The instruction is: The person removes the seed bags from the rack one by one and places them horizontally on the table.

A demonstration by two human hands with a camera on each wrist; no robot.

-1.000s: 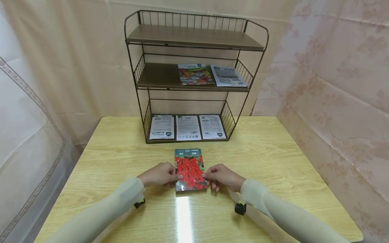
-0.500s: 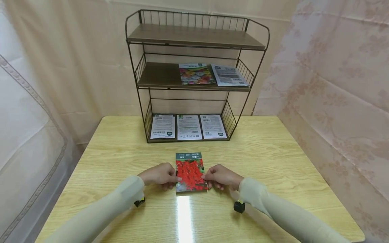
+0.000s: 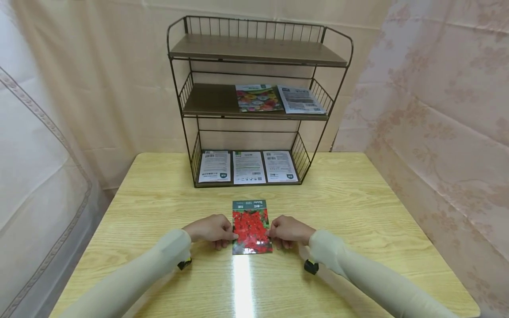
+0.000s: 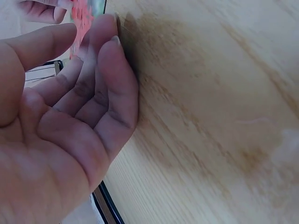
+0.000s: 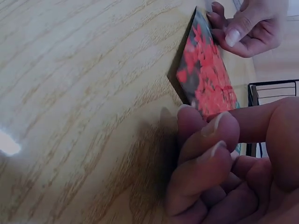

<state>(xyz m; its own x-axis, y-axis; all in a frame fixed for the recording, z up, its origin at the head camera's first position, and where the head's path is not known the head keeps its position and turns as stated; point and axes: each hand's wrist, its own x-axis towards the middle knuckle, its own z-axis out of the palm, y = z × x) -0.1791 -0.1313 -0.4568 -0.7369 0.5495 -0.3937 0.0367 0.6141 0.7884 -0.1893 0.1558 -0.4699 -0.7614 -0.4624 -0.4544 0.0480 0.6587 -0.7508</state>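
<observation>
A seed packet (image 3: 251,229) with red flowers and a dark green band at its far end lies face up between my hands, low over the table. My left hand (image 3: 212,230) pinches its left edge, thumb on top and the other fingers curled at the side. On the opposite edge my right hand (image 3: 289,230) pinches it with thumb and forefinger. In the right wrist view the packet's near edge (image 5: 180,84) casts a thin shadow on the wood. The left wrist view shows just a strip of the packet (image 4: 83,21) behind the fingers.
A three-tier wire rack (image 3: 254,117) stands at the back of the wooden table (image 3: 350,198). Three white-backed packets (image 3: 248,168) lie on its bottom shelf. The middle shelf bears a colourful flower packet (image 3: 258,98) and white-backed packets (image 3: 301,100) at right. Curtains hang around.
The packet's far edge has come down and slightly nearer to me, away from the rack. Both hands keep their hold on its sides and have barely moved.
</observation>
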